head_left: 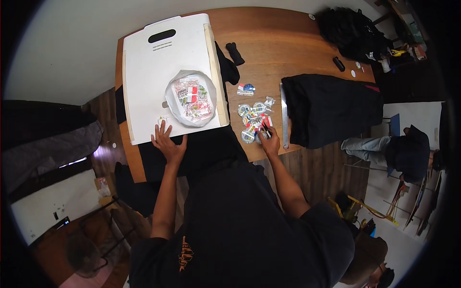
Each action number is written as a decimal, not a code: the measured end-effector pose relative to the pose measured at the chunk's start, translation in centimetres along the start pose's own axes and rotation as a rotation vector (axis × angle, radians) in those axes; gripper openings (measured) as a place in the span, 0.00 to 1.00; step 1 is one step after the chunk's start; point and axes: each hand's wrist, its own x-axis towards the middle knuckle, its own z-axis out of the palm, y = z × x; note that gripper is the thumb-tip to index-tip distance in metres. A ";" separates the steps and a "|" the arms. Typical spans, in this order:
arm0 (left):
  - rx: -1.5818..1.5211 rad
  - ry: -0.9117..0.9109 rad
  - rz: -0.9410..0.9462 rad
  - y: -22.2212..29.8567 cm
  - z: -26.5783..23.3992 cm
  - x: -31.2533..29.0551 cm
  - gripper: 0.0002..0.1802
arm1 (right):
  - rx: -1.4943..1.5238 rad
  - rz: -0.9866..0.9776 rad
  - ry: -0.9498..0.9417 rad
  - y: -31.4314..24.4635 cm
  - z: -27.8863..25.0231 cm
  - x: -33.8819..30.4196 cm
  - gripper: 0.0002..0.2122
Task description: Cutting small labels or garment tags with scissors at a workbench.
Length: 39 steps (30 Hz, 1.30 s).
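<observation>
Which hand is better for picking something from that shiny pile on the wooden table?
Probably the right hand: it is right at the shiny pile, while the left hand is spread at the white board's near edge, farther left.

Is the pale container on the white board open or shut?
Open: the container is uncovered on top, with printed pieces showing inside.

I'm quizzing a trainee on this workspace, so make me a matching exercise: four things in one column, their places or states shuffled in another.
Column one:
1. left hand
2. right hand
3. metal ruler
4. pale round container

Column two:
A. alongside the black cloth
B. at the loose printed pieces
C. filled, on the white board
D. spread at the board's near edge

Pairs: 1-D, 2-B, 3-A, 4-C
</observation>
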 end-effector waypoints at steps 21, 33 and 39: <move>-0.116 -0.111 0.181 8.3 -3.5 5.3 0.22 | 0.440 0.043 0.028 -9.0 -1.8 3.0 0.11; -0.217 -0.195 0.206 7.9 -3.2 4.6 0.09 | 0.643 0.094 -0.058 -8.3 -0.9 4.1 0.16; -0.222 -0.229 0.192 8.1 -4.8 3.7 0.07 | 0.750 0.082 -0.138 -11.6 -0.8 4.1 0.16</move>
